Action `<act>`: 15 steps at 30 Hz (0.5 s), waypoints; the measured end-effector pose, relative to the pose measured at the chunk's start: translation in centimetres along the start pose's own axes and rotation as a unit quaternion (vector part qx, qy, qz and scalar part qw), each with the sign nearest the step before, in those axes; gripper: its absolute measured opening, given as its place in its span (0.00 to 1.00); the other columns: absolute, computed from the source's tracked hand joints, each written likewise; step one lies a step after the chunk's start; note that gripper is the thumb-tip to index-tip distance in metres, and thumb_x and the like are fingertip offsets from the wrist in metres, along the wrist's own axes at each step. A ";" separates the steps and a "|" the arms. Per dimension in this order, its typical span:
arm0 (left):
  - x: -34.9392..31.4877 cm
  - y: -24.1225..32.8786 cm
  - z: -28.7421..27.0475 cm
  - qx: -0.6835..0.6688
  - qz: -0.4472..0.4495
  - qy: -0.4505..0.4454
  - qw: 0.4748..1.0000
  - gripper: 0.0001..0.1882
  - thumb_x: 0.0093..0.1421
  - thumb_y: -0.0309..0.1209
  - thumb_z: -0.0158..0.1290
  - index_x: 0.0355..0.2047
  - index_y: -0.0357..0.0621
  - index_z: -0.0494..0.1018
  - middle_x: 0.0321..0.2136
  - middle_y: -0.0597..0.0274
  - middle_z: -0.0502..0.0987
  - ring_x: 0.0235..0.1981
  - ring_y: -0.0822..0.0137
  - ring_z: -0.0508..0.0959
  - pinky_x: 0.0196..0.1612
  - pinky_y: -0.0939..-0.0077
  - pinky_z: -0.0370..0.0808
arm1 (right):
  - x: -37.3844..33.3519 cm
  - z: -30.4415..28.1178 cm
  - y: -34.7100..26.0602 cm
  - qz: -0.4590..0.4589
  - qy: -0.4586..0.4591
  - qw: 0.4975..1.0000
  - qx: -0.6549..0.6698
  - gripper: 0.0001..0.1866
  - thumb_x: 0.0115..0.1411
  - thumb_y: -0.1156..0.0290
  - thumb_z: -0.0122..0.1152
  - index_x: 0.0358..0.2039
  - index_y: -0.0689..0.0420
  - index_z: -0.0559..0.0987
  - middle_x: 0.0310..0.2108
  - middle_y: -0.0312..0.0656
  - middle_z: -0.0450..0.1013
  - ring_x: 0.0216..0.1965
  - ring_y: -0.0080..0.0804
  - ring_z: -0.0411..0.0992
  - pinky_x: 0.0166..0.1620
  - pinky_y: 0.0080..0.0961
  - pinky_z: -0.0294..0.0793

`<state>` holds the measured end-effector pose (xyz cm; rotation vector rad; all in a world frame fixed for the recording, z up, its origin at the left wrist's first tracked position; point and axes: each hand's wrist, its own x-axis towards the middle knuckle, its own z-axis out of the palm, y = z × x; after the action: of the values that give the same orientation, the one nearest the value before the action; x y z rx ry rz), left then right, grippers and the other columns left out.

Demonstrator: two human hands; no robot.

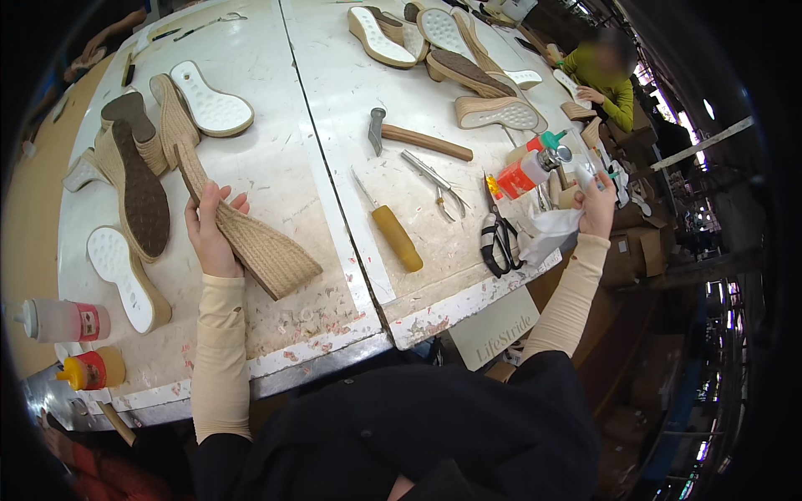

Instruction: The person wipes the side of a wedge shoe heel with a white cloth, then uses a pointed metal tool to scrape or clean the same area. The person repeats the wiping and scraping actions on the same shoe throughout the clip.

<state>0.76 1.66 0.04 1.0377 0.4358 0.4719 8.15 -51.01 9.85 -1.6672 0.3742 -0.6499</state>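
Observation:
My left hand grips a wedge shoe sole wrapped in tan woven rope, its thick heel end pointing toward me. Over at the right edge of the table, my right hand has its fingers closed; what they hold is too small to make out. A white cloth lies right beside that hand. Close to it stand a red-labelled bottle with a metal cap and a green-capped bottle. Black-handled scissors lie just left of the cloth.
A hammer, pliers and a yellow-handled awl lie mid-table. Several wedge soles lie at left, like this brown one, and others at the back. Two squeeze bottles sit at left. Another person works at far right.

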 end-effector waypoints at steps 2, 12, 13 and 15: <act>0.1 0.0 -0.1 0.001 -0.007 0.002 1.000 0.35 0.56 0.47 0.59 0.52 0.34 0.58 0.42 0.48 0.70 0.38 0.59 0.78 0.40 0.72 0.78 | 1.2 1.3 0.6 0.031 -0.009 0.999 -0.029 0.32 0.58 0.75 0.56 0.58 0.61 0.52 0.28 0.44 0.67 0.17 0.23 0.62 0.15 0.21 0.60; -0.1 0.1 0.0 0.020 -0.001 -0.008 1.000 0.31 0.58 0.47 0.57 0.48 0.35 0.59 0.43 0.46 0.71 0.39 0.59 0.78 0.40 0.73 0.79 | 6.3 2.3 4.5 0.138 -0.090 0.985 -0.057 0.17 0.59 0.70 0.56 0.46 0.62 0.66 0.25 0.39 0.67 0.17 0.20 0.62 0.15 0.18 0.59; -0.1 0.2 0.0 0.020 0.000 -0.011 1.000 0.31 0.58 0.47 0.57 0.48 0.35 0.59 0.43 0.46 0.71 0.38 0.59 0.78 0.40 0.73 0.79 | 6.7 1.7 4.8 0.143 -0.092 0.984 -0.052 0.12 0.61 0.69 0.54 0.42 0.60 0.70 0.25 0.37 0.67 0.17 0.19 0.61 0.15 0.17 0.58; -0.1 0.2 0.1 0.017 0.000 -0.008 1.000 0.31 0.58 0.47 0.57 0.48 0.35 0.59 0.42 0.46 0.70 0.38 0.59 0.78 0.40 0.73 0.79 | 7.3 1.1 5.4 0.154 -0.087 0.984 -0.035 0.09 0.62 0.68 0.51 0.37 0.59 0.74 0.24 0.35 0.68 0.17 0.18 0.60 0.16 0.16 0.57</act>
<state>0.70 1.65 0.29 1.0734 0.4298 0.4572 15.19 -55.46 6.00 -1.6735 0.5205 -0.2622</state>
